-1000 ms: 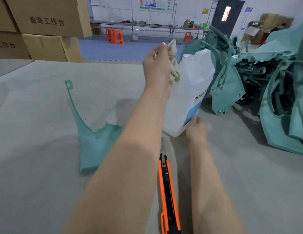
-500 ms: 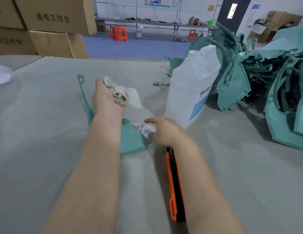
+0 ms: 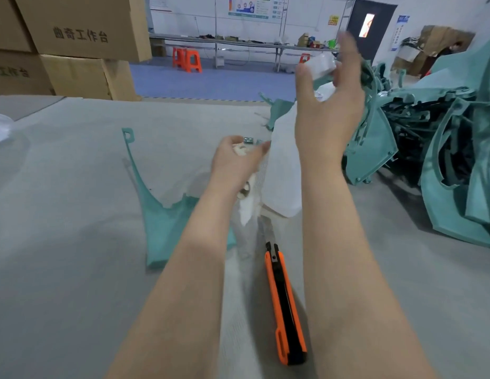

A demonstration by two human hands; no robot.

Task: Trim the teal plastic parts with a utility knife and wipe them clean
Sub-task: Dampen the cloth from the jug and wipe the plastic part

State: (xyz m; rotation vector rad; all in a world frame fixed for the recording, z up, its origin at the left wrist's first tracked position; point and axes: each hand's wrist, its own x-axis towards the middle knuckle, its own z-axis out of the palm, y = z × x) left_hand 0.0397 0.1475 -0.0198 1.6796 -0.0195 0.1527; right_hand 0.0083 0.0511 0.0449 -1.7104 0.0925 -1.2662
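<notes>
A flat teal plastic part (image 3: pixel 159 217) with a long thin arm lies on the grey table (image 3: pixel 60 242), partly under my left forearm. My left hand (image 3: pixel 234 162) hovers above it beside the bottle, closed on a crumpled off-white cloth (image 3: pixel 245 206) that hangs below the palm. My right hand (image 3: pixel 327 110) is raised at the top of the white plastic bottle (image 3: pixel 282 170), pinching a blurred white cap (image 3: pixel 320 65). The orange and black utility knife (image 3: pixel 285 305) lies on the table between my forearms, blade out and pointing away from me.
A large heap of teal parts (image 3: pixel 443 149) fills the table's right side. Stacked cardboard boxes (image 3: pixel 82 31) stand at the back left. A bit of white plastic bag (image 3: pixel 0 127) shows at the left edge. A small metal piece (image 3: pixel 248 140) lies behind my left hand.
My right hand took the white cap off the table and lifted it to the bottle's top. My left hand, still holding the cloth, moved right toward the bottle.
</notes>
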